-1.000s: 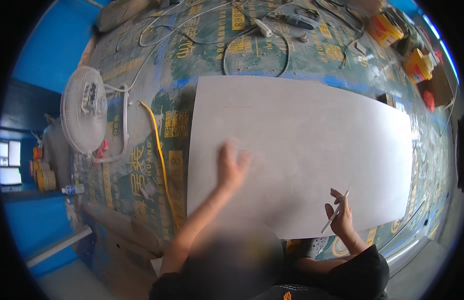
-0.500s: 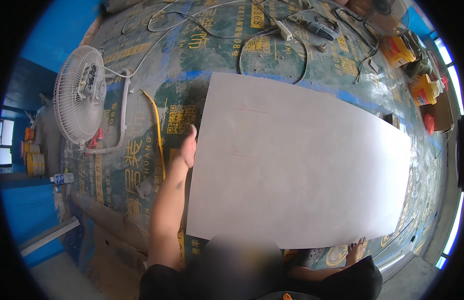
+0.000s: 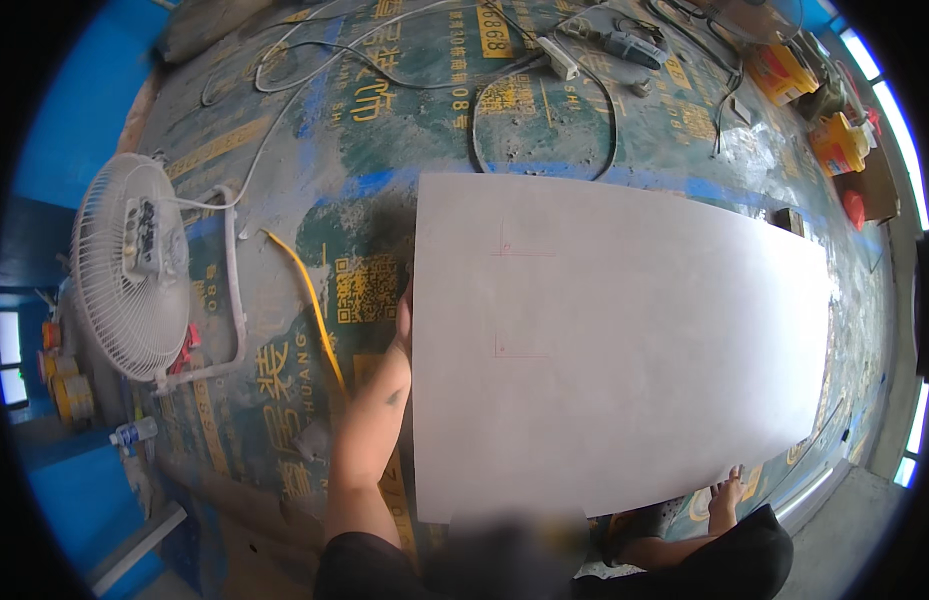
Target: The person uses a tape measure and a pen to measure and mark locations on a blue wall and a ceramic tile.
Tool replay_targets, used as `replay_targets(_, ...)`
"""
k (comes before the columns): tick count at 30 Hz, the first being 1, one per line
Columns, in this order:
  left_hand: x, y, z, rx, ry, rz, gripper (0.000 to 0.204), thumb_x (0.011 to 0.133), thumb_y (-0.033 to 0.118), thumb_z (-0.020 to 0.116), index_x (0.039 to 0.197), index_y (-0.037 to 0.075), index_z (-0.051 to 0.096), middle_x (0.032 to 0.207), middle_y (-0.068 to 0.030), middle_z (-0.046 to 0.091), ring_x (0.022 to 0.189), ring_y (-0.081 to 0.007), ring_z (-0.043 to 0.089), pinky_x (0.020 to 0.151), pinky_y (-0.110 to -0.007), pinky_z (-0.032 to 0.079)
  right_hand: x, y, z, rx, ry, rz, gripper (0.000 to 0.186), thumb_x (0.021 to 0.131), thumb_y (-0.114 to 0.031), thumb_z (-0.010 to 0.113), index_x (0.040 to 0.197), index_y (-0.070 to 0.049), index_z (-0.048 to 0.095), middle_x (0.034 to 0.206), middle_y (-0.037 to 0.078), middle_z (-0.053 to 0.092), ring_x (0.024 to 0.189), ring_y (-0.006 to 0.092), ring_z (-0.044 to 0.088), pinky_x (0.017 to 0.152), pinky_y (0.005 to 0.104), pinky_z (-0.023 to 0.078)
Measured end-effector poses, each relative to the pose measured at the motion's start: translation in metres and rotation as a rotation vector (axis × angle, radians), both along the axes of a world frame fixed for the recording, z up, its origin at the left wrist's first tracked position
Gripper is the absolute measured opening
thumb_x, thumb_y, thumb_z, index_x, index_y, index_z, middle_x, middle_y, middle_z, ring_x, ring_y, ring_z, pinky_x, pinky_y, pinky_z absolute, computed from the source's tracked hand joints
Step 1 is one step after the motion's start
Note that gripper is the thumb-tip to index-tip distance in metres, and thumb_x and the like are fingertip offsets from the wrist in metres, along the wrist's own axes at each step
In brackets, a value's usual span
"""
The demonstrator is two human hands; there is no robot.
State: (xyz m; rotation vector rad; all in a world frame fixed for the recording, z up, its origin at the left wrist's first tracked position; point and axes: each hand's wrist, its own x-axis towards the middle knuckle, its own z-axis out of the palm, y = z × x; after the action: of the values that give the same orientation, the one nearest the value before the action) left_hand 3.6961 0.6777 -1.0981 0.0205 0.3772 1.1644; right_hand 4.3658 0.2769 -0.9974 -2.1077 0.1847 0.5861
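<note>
A large pale grey rectangular tile (image 3: 624, 350) spreads before me, with thin red marking lines on its left part. My left hand (image 3: 405, 317) is at the tile's left edge, its fingers mostly hidden behind the edge. By the near edge, toward the right, my right hand (image 3: 726, 490) grips the tile with bent fingers. A blurred dark shape covers the near edge between my arms. Beneath the tile's far right corner, a small dark block (image 3: 788, 221) shows partly.
At left stands a white fan (image 3: 134, 265) beside a yellow strip (image 3: 306, 300). A power strip (image 3: 558, 58), a grey power tool (image 3: 634, 47) and cables lie beyond the tile. Yellow buckets (image 3: 837, 143) stand far right on the printed green floor covering (image 3: 384, 225). A bottle (image 3: 134, 432) lies left.
In view, the tile's left edge now stands more upright and the red lines sit lower and further right. My left hand's thumb, visible before, is now mostly behind the edge.
</note>
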Motion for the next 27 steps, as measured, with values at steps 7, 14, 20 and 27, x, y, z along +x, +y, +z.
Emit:
replay_targets(7,0.014,0.005,0.052,0.036,-0.172,-0.125,0.065,0.097,0.053,0.049,0.142,0.006,0.044,0.137,-0.0103,0.053,0.122,-0.0262,0.052,0.101,-0.041,0.045,0.032,-0.029,-0.023,-0.283,-0.010,0.280,0.058,0.089,-0.035,0.071,0.128,-0.007,0.038,0.127,0.012,0.052,0.114,0.0314,0.054,0.087,0.0462,0.048)
replay_targets(14,0.027,0.018,0.031,0.045,-0.015,-0.041,0.065,0.097,0.047,0.054,0.143,0.003,0.041,0.142,-0.0130,0.048,0.128,-0.0295,0.046,0.109,-0.044,0.036,0.083,-0.065,-0.011,-0.215,-0.046,0.308,0.063,0.090,-0.028,0.070,0.137,-0.008,0.034,0.133,0.009,0.053,0.113,0.0271,0.055,0.085,0.0469,0.049)
replay_targets(20,-0.051,-0.011,0.042,-0.004,0.418,0.050,0.056,0.101,0.043,0.049,0.140,0.002,0.046,0.135,-0.0101,0.054,0.122,-0.0250,0.051,0.105,-0.038,0.039,-0.038,-0.011,-0.003,-0.271,0.038,-0.023,0.057,0.091,-0.029,0.070,0.134,-0.015,0.035,0.128,0.008,0.055,0.110,0.0236,0.055,0.078,0.0464,0.051)
replay_targets(27,-0.104,-0.023,0.015,0.029,0.741,0.127,0.063,0.100,0.046,0.050,0.139,-0.004,0.044,0.140,-0.0089,0.049,0.126,-0.0218,0.047,0.108,-0.035,0.034,-0.059,0.009,0.008,-0.484,0.003,0.114,0.044,0.086,-0.039,0.075,0.111,-0.012,0.051,0.092,0.002,0.056,0.078,0.0133,0.057,0.057,0.0337,0.048)
